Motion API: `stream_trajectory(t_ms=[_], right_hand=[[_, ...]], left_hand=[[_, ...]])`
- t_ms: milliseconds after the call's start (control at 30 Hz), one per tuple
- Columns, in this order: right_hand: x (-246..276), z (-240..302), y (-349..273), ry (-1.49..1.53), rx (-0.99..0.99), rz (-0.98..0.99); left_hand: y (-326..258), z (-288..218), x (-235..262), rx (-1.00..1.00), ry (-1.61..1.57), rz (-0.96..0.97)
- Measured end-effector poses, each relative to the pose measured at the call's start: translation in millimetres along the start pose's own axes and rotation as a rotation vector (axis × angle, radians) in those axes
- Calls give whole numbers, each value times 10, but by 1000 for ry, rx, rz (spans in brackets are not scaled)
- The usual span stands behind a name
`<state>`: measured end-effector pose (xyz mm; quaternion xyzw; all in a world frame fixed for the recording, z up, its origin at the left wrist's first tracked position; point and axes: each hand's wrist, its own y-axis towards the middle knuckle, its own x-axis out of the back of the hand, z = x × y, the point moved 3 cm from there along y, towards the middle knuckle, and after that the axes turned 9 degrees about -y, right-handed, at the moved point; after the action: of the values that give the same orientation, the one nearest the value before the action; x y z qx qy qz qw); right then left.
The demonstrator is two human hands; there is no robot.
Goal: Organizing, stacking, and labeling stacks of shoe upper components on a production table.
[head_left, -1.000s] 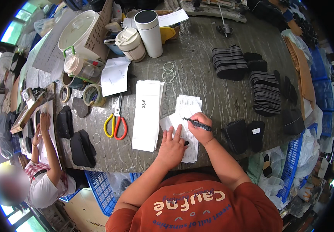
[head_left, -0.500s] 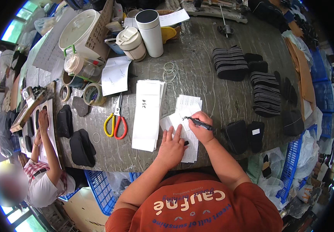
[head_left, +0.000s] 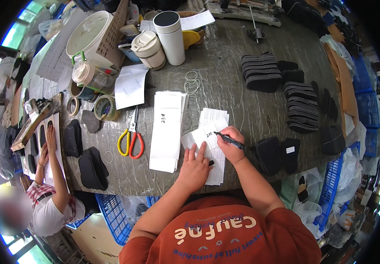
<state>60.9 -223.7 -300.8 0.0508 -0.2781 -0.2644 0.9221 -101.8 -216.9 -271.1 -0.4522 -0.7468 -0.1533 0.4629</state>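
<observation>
My right hand (head_left: 231, 146) grips a black marker pen (head_left: 232, 141), its tip at the handwriting on a small white paper slip (head_left: 201, 133). Flat on the slip's lower part lies my left hand (head_left: 194, 169), fingers spread. A small black piece (head_left: 211, 163), perhaps the pen's cap, shows by its thumb side; whether the hand holds it I cannot tell. Printed sheets (head_left: 216, 169) lie under the slip. Left of them is a stack of long white paper strips (head_left: 165, 145) with handwriting on the top one.
Scissors (head_left: 132, 136) with red and yellow handles lie left of the strips. Dark layered stacks (head_left: 303, 108) stand at the right. Behind are a white tumbler (head_left: 170, 39), a lidded cup (head_left: 148, 50) and tape rolls (head_left: 106, 108). At far left a co-worker's hands (head_left: 49, 143) rest on a board.
More handwriting shows on the slip, and my right hand with the marker pen has shifted slightly right. My left hand stays put. The co-worker's hands moved a little.
</observation>
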Motion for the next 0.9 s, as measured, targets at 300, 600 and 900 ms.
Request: stream_trajectory(t_ms=[300, 600, 900], right_hand=[[18, 29, 13, -11, 68, 6], [12, 20, 29, -12, 1, 32], [59, -40, 3, -37, -1, 13]], left_hand=[[2, -14, 25, -19, 15, -6], [-3, 0, 9, -16, 16, -1], [-5, -16, 38, -21, 3, -16]])
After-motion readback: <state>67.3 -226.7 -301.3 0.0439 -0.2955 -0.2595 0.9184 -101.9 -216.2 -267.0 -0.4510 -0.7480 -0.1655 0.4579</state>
